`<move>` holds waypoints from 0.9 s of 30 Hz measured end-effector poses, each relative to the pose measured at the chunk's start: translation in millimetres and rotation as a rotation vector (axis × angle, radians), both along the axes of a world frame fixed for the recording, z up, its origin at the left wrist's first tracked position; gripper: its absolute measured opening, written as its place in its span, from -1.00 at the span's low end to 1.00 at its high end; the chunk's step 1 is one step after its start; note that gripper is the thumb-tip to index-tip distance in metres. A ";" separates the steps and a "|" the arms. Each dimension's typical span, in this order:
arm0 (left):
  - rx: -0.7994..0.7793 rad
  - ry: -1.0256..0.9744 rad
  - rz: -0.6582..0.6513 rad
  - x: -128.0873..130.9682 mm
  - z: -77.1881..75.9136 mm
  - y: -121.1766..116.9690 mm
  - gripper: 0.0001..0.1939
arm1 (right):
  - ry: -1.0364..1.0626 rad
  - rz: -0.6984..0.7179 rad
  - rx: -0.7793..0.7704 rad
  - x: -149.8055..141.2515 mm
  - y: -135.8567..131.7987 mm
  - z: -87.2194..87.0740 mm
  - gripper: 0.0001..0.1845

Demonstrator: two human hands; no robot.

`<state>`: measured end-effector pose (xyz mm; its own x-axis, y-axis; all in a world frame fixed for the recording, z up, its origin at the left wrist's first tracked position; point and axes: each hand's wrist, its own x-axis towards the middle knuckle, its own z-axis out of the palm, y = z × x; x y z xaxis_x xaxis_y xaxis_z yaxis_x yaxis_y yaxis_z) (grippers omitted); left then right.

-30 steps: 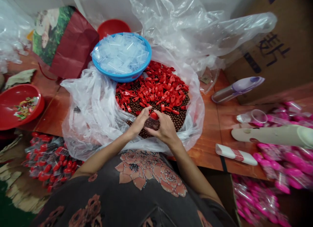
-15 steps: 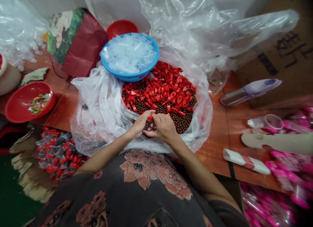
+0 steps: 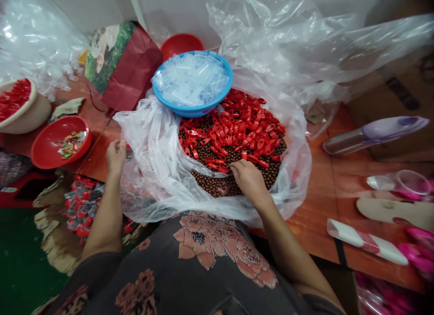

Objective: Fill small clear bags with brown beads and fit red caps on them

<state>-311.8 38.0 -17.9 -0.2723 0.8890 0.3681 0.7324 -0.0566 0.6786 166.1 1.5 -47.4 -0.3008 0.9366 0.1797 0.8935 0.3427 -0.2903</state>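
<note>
A wide clear plastic bag (image 3: 152, 161) on the wooden table (image 3: 315, 202) holds a heap of small brown beads (image 3: 217, 183) with several red plastic pieces (image 3: 244, 125) on top. A blue basin (image 3: 200, 111) full of small clear bags (image 3: 191, 77) rests on the far edge of the heap. My right hand (image 3: 247, 177) lies on the beads at the near edge, fingers curled down into them. My left hand (image 3: 115, 155) is out at the left side of the big bag, over the table's edge, fingers bent; what they hold is hidden.
At the left stand a red bowl (image 3: 61, 143) with colourful bits and a beige bowl (image 3: 20, 104) of red pieces. Filled packets (image 3: 81, 202) lie on the floor below. A red paper bag (image 3: 129, 66) stands behind. A purple-capped bottle (image 3: 373, 134), clear cup (image 3: 403, 181) and white tube (image 3: 366, 242) lie right.
My hands were together over the beads on a small clear bag with a red piece. My left hand has swung out left to the table's edge; my right hand stays on the beads.
</note>
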 end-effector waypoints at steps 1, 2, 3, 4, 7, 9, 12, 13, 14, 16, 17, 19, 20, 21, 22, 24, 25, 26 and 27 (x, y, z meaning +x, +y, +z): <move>0.058 0.046 0.102 4.8 -0.1 1.3 -0.50 | -0.006 -0.016 -0.004 0.9 1.0 0.3 -0.69; 0.122 0.083 0.189 14.4 2.7 2.7 -0.51 | -0.012 -0.028 -0.011 1.7 2.2 0.9 -0.69; 0.174 0.105 0.225 28.6 8.0 4.5 -0.54 | -0.019 -0.036 -0.020 2.2 3.6 2.0 -0.69; 0.199 0.110 0.180 46.6 14.8 6.8 -0.57 | -0.025 -0.040 -0.031 1.8 5.3 3.4 -0.70; 0.150 0.073 -0.111 113.3 34.4 18.9 -0.65 | -0.038 -0.016 -0.062 -7.8 11.3 7.5 -0.71; 0.075 0.043 -0.270 155.6 39.2 33.7 -0.76 | -0.029 0.077 -0.062 -21.5 14.6 8.0 -0.71; 0.025 0.052 -0.393 198.5 36.2 66.4 -0.83 | -0.034 0.305 -0.024 -44.0 18.6 2.8 -0.61; 0.027 0.062 -0.404 207.3 34.9 78.4 -0.81 | -0.053 0.346 -0.013 -49.3 20.4 0.1 -0.56; 0.030 0.070 -0.410 214.4 34.2 89.8 -0.79 | -0.072 0.348 -0.007 -52.6 22.5 -2.7 -0.55; 0.007 0.087 -0.450 226.0 34.0 108.0 -0.77 | -0.111 0.303 -0.003 -52.0 26.8 -6.8 -0.57; -0.023 0.104 -0.495 231.3 34.2 114.5 -0.78 | -0.124 0.268 0.002 -48.4 28.6 -8.1 -0.59; -0.071 0.144 -0.593 240.6 34.8 123.6 -0.78 | -0.130 0.204 0.021 -36.6 30.6 -9.2 -0.62; -0.070 0.156 -0.617 244.0 35.4 127.6 -0.77 | -0.119 0.174 0.034 -29.6 30.6 -9.5 -0.62; -0.049 0.159 -0.611 246.1 36.6 132.3 -0.76 | -0.100 0.144 0.049 -22.5 30.0 -9.9 -0.62; -0.014 0.157 -0.575 246.7 38.6 138.3 -0.74 | -0.071 0.115 0.063 -15.7 28.9 -10.5 -0.63; 0.038 0.176 -0.445 243.8 45.2 155.1 -0.71 | 0.013 0.058 0.098 -3.9 25.8 -12.4 -0.64; 0.021 0.213 -0.385 241.0 49.6 165.6 -0.72 | 0.068 0.024 0.115 0.9 24.1 -13.6 -0.65; -0.025 0.263 -0.343 237.9 54.4 176.8 -0.73 | 0.118 0.001 0.132 4.8 22.5 -14.7 -0.65; -0.086 0.316 -0.319 235.0 59.3 188.1 -0.74 | 0.163 -0.018 0.151 7.8 20.9 -15.9 -0.66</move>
